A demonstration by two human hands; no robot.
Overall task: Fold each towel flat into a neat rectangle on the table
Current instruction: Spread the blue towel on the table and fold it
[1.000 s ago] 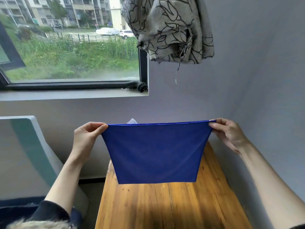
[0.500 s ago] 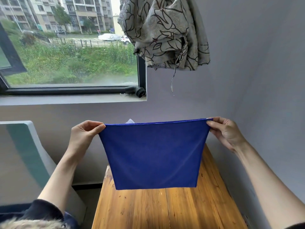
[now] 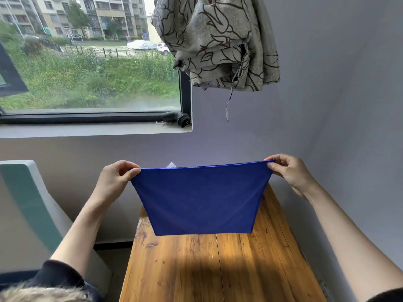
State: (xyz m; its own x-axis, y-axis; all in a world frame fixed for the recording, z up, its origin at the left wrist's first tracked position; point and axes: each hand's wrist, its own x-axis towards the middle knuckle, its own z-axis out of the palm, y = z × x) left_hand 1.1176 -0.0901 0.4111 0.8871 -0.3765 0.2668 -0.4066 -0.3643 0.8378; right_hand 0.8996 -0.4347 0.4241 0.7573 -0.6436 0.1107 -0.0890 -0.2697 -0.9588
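A blue rectangular cloth towel (image 3: 201,198) hangs in the air above the far end of the wooden plank counter (image 3: 218,269), held taut along its top edge. It appears doubled over, with a small white tag (image 3: 171,165) showing just behind the top edge near the left side. The lower edge hangs free, above the counter surface; contact with the wood cannot be confirmed.

The left hand (image 3: 113,182) pinches the top left corner of the towel, its fingers (image 3: 130,172) curled closed on the fabric. The right hand (image 3: 290,171) pinches the top right corner likewise, thumb and fingers closed on the cloth. Both forearms are raised and spread well apart.

A patterned grey curtain (image 3: 218,40), bunched up, hangs above beside the window (image 3: 91,62). A small black object (image 3: 176,119) lies on the sill in the window's right corner.
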